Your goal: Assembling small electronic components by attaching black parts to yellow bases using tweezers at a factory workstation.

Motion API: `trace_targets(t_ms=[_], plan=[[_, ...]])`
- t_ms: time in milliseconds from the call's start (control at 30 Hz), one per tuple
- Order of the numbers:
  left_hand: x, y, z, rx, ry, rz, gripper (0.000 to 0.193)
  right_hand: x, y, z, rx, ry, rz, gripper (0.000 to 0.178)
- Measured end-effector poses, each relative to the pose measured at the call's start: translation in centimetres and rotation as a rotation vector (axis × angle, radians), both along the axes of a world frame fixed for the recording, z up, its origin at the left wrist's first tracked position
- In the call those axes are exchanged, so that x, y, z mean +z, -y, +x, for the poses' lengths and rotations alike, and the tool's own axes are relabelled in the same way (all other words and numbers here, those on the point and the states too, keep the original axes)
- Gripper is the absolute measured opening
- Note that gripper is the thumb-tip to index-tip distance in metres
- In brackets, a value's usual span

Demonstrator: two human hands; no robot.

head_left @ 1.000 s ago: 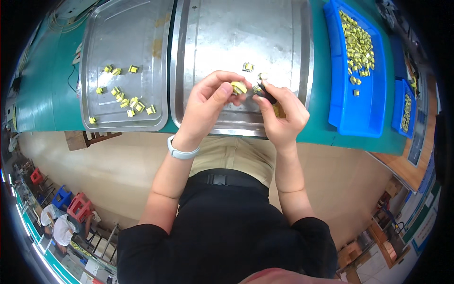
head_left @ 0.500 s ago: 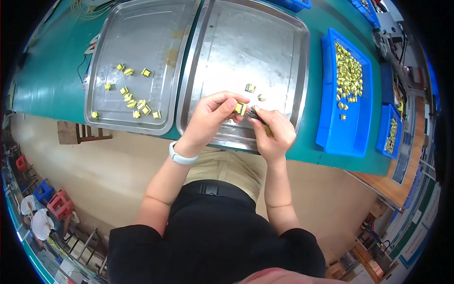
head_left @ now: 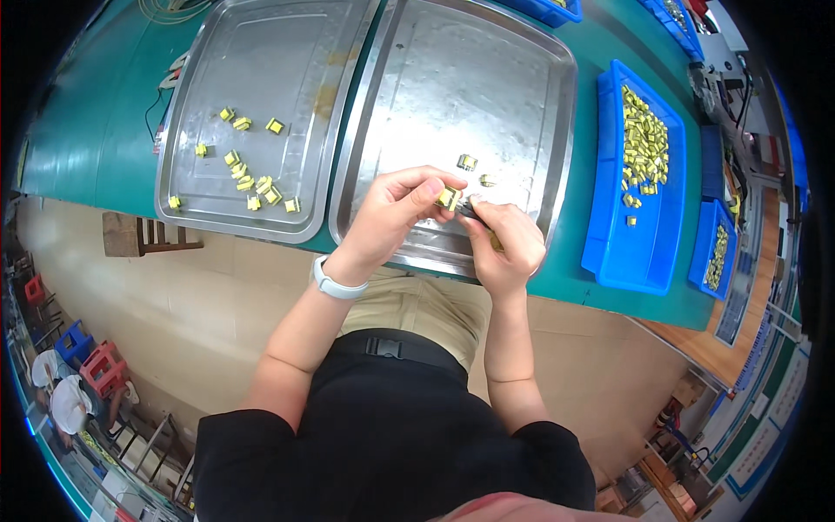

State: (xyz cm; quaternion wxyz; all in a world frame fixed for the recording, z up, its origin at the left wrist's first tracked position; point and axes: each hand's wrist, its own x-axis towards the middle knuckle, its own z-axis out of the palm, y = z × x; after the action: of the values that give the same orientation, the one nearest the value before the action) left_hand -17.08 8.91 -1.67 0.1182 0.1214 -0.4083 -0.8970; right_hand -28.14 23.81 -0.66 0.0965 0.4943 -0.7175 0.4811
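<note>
Between the thumb and fingers of my left hand (head_left: pixel 389 213) is a small transformer (head_left: pixel 449 198) wrapped in yellow tape. My right hand (head_left: pixel 507 244) is closed around a dark, slim tool (head_left: pixel 467 210), its tip against or very close to the transformer's right side; its exact kind is mostly hidden by my fingers. Both hands are over the near part of a metal tray (head_left: pixel 452 70). Just beyond them in this tray lie a transformer with a dark core (head_left: pixel 467 163) and a smaller yellow piece (head_left: pixel 487 181).
On the left, another metal tray (head_left: pixel 270 56) carries several yellow transformers (head_left: pixel 241 171). To the right stands a blue bin (head_left: pixel 632 257) with a heap of yellow parts (head_left: pixel 644 143), beside a smaller blue bin (head_left: pixel 701 274). A wooden stool (head_left: pixel 122 235) stands below the table's left edge.
The view has shifted slightly. The transformer in my left hand appears tilted a little differently; both hands keep their hold.
</note>
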Motion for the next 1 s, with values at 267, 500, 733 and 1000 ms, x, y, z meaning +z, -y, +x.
trace_targets(t_ms=[267,500,733,1000], plan=[[0.3,-0.1,0.0,0.001,0.041,0.02,0.035,0.1,0.0,0.0,-0.007,-0.001,0.011,0.024],[0.2,0.0,0.0,-0.03,0.028,0.009,0.034,0.0,-0.1,-0.1,-0.007,0.0,0.012,0.024],[0.8,-0.2,0.0,0.139,0.084,0.005,0.029,0.3,-0.1,0.2,-0.009,0.114,0.108,0.027],[1.7,6.8,5.9,0.797,0.404,-0.69,0.025,0.8,-0.3,0.4,-0.066,0.296,0.071,0.028]])
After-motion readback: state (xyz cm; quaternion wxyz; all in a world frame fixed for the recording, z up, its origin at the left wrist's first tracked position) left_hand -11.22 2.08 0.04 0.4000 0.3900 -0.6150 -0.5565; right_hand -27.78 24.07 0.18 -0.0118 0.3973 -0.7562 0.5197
